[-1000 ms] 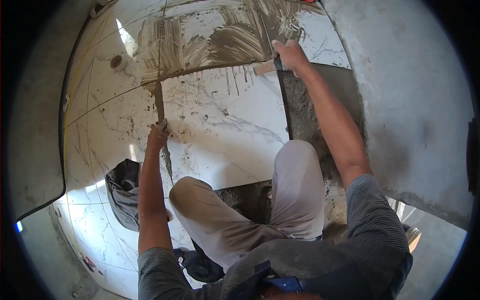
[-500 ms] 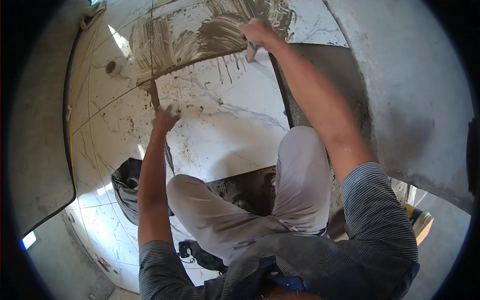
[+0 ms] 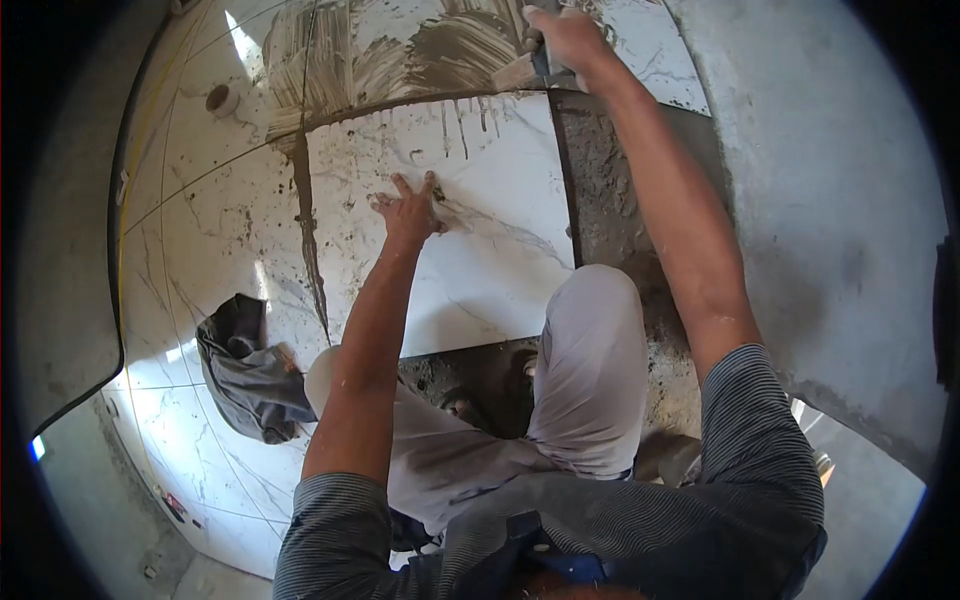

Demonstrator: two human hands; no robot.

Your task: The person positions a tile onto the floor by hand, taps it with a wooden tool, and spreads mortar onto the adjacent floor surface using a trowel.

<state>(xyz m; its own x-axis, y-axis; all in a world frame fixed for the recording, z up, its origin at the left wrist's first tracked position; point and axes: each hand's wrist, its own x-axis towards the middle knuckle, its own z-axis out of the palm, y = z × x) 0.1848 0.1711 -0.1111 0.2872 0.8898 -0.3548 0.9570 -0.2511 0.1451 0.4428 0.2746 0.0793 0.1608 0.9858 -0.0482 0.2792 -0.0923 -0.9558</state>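
My left hand (image 3: 408, 208) rests with fingers spread on a white marbled tile (image 3: 490, 240) spotted with dirt. Up at the far right corner of that tile, my right hand (image 3: 570, 40) is wrapped round the handle of a tool with a flat blade (image 3: 518, 73), which looks like a trowel or spatula. The blade lies by the tile's far edge. Beyond it, brown wet grout (image 3: 465, 50) is smeared in streaks over the tiles. A brown grout line (image 3: 304, 220) runs along the tile's left side.
A roll of tape (image 3: 222, 99) sits on the tiles at the upper left. A dark cloth (image 3: 245, 375) lies left of my knees. Rough mortar (image 3: 610, 180) shows right of the tile, beside a grey wall (image 3: 820, 200). A yellow line (image 3: 125, 230) runs along the left.
My left hand has moved right, from the grout joint onto the middle of the tile. My right hand has shifted right with the tool, and its blade now points left.
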